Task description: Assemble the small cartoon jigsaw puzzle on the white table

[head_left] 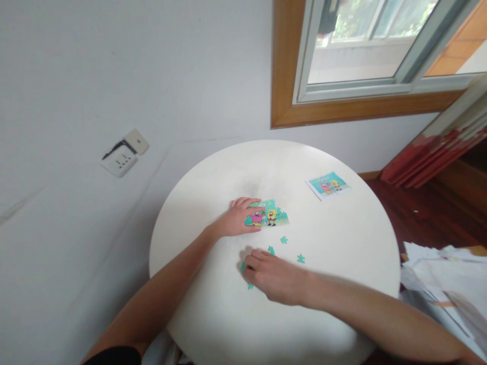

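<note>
A partly joined jigsaw puzzle (272, 217) with cartoon figures on teal lies on the round white table. My left hand (239, 217) rests over its left side, fingers stretched out and apart, hiding part of the picture. Nearer to me, my right hand (270, 274) is low over the table with its fingers pinched together. A teal puzzle piece (243, 266) shows at those fingertips, mostly covered by them. Loose teal pieces lie around this hand: one piece (284, 240) above it, another (301, 258) to its right, one (271, 250) just behind the knuckles and one (250, 286) below the fingers.
A picture card (329, 185) with the same cartoon scene lies at the table's back right. The white table (205, 187) stands close to a wall with a socket (120, 160) and a window. Stacked papers (449, 289) are at the right, beyond the table edge.
</note>
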The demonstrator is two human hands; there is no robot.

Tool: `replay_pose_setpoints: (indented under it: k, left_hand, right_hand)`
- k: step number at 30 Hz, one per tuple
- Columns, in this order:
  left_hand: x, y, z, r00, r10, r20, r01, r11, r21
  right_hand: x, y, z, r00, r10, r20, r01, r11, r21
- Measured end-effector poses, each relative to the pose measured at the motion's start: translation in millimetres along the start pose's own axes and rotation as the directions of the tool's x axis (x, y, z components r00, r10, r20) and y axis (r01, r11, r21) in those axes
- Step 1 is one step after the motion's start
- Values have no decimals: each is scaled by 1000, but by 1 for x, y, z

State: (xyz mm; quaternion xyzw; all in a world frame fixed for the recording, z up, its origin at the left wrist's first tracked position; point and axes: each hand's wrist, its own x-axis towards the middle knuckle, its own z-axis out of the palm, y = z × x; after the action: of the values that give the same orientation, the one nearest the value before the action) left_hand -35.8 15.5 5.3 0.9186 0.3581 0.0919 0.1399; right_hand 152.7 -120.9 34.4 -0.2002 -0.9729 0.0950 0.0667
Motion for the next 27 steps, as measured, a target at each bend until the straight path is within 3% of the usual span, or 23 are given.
replay_pose_setpoints:
  k: [11,14,17,19,21,24,27]
  left_hand:
    - [1,-1,1,1000,10,-4,-10,1000,-3]
    - [1,-1,0,1000,9,-7,-9,1000,2]
    - [1,0,0,1000,18,-1,-18,1000,3]
    - [2,1,1,1000,24,4,-24,1000,0]
    - [3,3,2,1000,26,11,-26,1000,1]
    - [3,6,3,999,43,24,-43,999,4]
    - [3,9,1,997,68,31,-68,998,-4]
  right_hand:
    - [1,0,0,999,-33,-20,32,999,-27]
    - [1,12,-3,999,-30,-27,34,986,166]
    - [-4,35,-14,978,149,-148,-63,880,470]
    - [-10,57,-24,900,350,-261,-132,788,602]
    - [-19,82,-30,778,522,-350,-188,725,663]
    - [-31,122,-29,628,683,-372,-284,647,708]
    - [-37,153,-15,532,778,-335,-357,565,744]
